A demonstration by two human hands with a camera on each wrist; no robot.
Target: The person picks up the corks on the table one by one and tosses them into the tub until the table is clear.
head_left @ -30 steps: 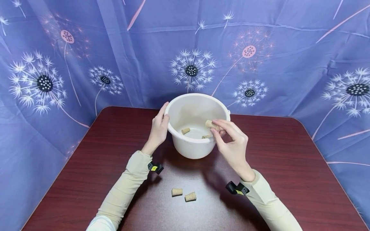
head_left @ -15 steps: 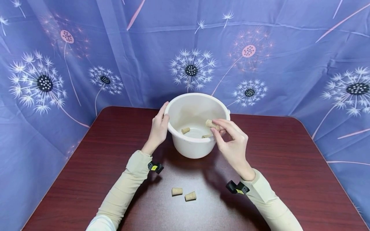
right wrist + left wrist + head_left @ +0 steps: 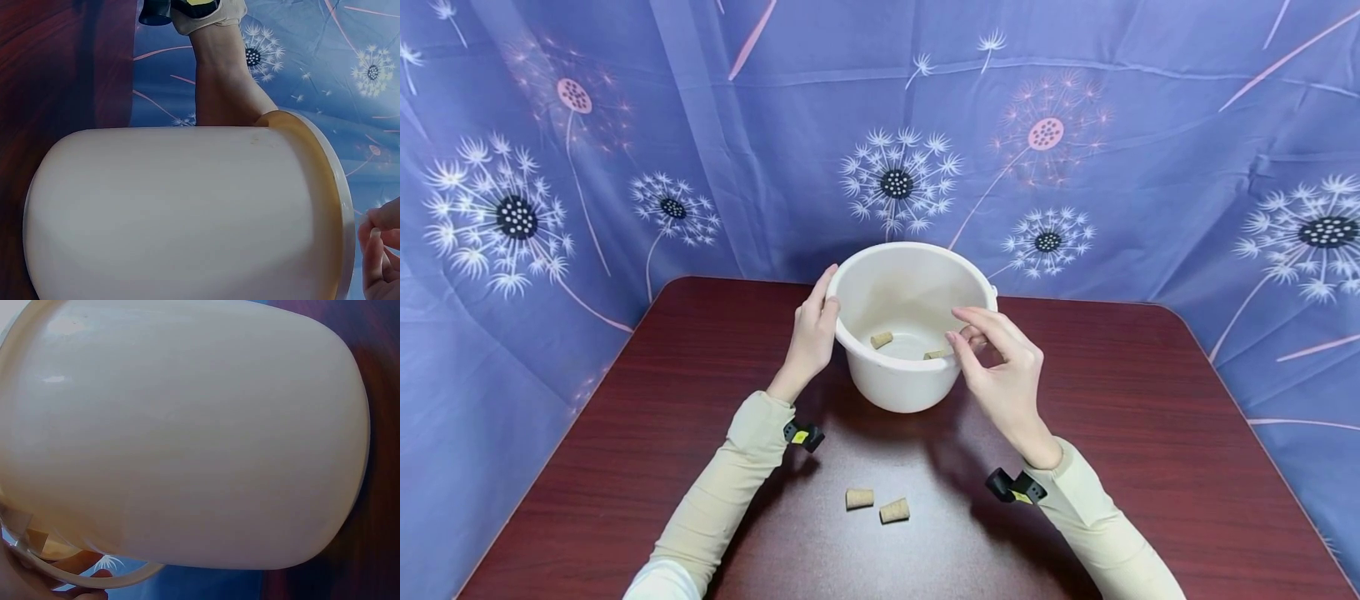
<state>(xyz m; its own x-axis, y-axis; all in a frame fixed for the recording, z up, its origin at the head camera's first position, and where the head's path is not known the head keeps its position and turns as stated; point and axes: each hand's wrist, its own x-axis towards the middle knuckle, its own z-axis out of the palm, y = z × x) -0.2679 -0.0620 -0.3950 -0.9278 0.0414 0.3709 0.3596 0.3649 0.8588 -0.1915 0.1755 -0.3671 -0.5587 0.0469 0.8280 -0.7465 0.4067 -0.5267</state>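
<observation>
A white plastic bucket [image 3: 898, 383] stands at the back of the table, and my left hand [image 3: 812, 329] grips its left rim. In the left wrist view, fingers show near the curved handle [image 3: 119, 582] at lower left. Above the right front rim is my right hand [image 3: 1000, 358], thumb and forefinger apart with a gap between them; it also shows beyond the rim in the right wrist view. Inside the bucket lie a tapered cork [image 3: 882, 340] and a second cork [image 3: 936, 354], partly hidden by the front rim.
Two more corks, a left one [image 3: 860, 499] and a right one [image 3: 894, 511], lie on the dark red wooden table [image 3: 1112, 400] in front of the bucket. A blue dandelion-print cloth [image 3: 790, 167] hangs right behind the table.
The cork that my right hand pinched over the bucket has been let go and is gone from between the fingers. My left hand and the bucket have not moved.
</observation>
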